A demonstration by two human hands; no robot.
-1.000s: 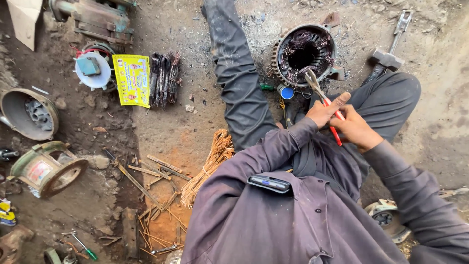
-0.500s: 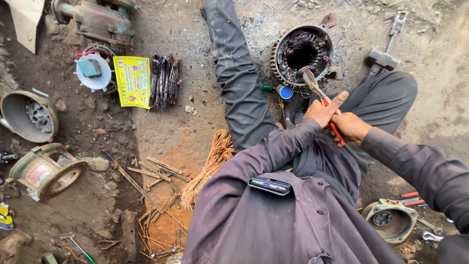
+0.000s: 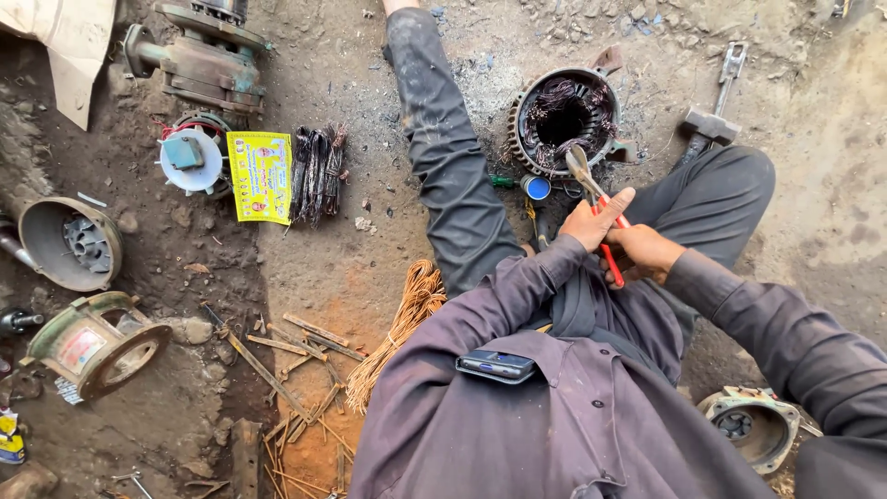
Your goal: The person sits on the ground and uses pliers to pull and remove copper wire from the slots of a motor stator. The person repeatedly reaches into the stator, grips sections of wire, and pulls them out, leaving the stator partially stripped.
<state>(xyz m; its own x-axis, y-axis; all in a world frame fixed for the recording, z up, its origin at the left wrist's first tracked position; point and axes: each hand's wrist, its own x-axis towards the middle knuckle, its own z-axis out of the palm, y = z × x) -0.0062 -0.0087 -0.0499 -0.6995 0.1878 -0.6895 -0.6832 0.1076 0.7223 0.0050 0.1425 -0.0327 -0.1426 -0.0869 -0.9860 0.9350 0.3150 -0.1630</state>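
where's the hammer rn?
Head view, upper right: the hammer lies on the dirt past the person's bent knee, right of the motor stator, away from both hands holding the red-handled pliers.

The person sits on the dirt ground (image 3: pixel 388 268) with legs spread; both hands meet over the lap, the left hand (image 3: pixel 591 225) and the right hand (image 3: pixel 644 254) closed around red-handled pliers (image 3: pixel 596 208) whose metal head points up toward a motor stator (image 3: pixel 564 120) wound with dark wire; a hammer (image 3: pixel 710 120) lies beside the right knee; a phone (image 3: pixel 496 366) sits in the shirt pocket; a bundle of copper wire (image 3: pixel 407 319) lies by the left thigh; a yellow packet (image 3: pixel 260 176), possibly paper, lies farther left.
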